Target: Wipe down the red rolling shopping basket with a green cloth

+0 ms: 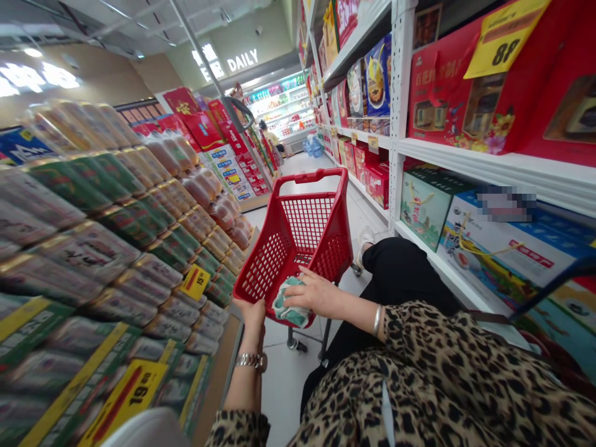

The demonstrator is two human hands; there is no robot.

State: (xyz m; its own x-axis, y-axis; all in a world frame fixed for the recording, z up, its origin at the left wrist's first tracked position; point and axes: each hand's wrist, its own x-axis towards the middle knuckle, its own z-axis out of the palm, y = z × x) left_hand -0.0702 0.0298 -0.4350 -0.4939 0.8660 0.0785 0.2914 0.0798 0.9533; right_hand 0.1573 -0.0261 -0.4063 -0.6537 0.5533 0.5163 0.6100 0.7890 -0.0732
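Note:
A red plastic shopping cart point(333, 245) with perforated basket walls stands in front of me. My left hand point(251, 313) is closed around the near left corner of its rim, a metal watch on that wrist. My right hand point(316, 295), with a silver bangle, presses a crumpled green and white cloth point(288, 305) against the cart's near edge. The fingers curl over the cloth and hide part of it. No goods show inside the basket.
Stacked shrink-wrapped cans point(93, 248) rise close on the left, with yellow price tags point(195, 282). White shelves point(465, 158) holding gift boxes point(428, 205) run along the right. A tiled aisle leads to a lit refrigerated case point(284, 105); a person point(270, 133) is far off.

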